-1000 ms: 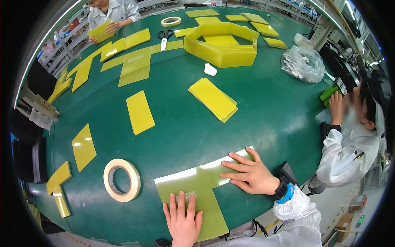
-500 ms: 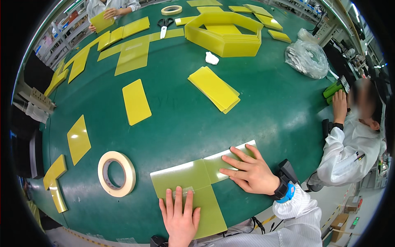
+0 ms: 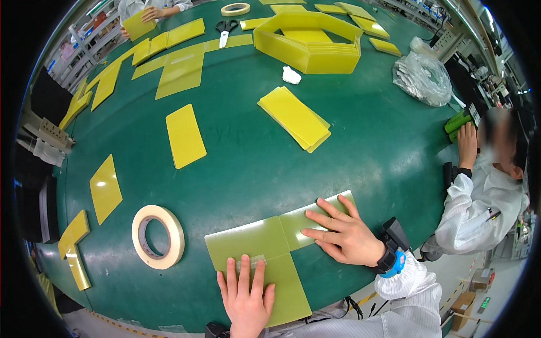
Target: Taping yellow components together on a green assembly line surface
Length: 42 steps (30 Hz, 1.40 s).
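Observation:
At the near edge of the table lie yellow-green plastic sheets (image 3: 238, 238), set edge to edge in an L-like layout. My left hand (image 3: 247, 301) rests flat, fingers spread, where the left and lower pieces (image 3: 290, 287) meet. Beside its fingertips a short strip of clear tape (image 3: 259, 259) lies across that seam. Palm down with fingers apart, my right hand (image 3: 350, 239) presses on the right-hand piece (image 3: 292, 226). A roll of cream tape (image 3: 175, 239) lies flat to the left of the sheets.
Beyond are loose yellow sheets (image 3: 186, 138), a small stack (image 3: 296, 119), a folded yellow ring of panels (image 3: 332, 59) and scissors (image 3: 224, 38). A plastic bag (image 3: 424, 81) lies at the right. One co-worker (image 3: 470, 191) sits at right holding something green; another (image 3: 147, 14) handles a sheet far left.
The view has shifted very slightly. Both hands stay in place on the sheets.

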Each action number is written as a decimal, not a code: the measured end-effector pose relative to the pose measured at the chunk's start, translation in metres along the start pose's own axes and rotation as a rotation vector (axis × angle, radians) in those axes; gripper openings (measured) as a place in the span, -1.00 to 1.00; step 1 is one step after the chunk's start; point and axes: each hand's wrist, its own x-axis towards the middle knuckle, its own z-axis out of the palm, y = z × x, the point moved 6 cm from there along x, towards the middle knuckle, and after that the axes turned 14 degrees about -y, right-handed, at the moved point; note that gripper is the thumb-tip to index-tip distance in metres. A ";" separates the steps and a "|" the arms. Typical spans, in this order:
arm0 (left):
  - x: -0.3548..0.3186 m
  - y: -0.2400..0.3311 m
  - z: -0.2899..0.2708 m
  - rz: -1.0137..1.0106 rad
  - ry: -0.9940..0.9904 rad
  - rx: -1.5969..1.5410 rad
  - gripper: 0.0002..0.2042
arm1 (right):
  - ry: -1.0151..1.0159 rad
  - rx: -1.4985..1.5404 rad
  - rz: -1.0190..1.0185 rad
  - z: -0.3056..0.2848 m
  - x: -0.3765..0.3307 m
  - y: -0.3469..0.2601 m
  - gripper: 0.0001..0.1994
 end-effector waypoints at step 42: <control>0.002 -0.001 0.001 -0.046 -0.025 0.026 -0.50 | 0.007 -0.059 -0.063 -0.004 0.003 -0.007 -0.64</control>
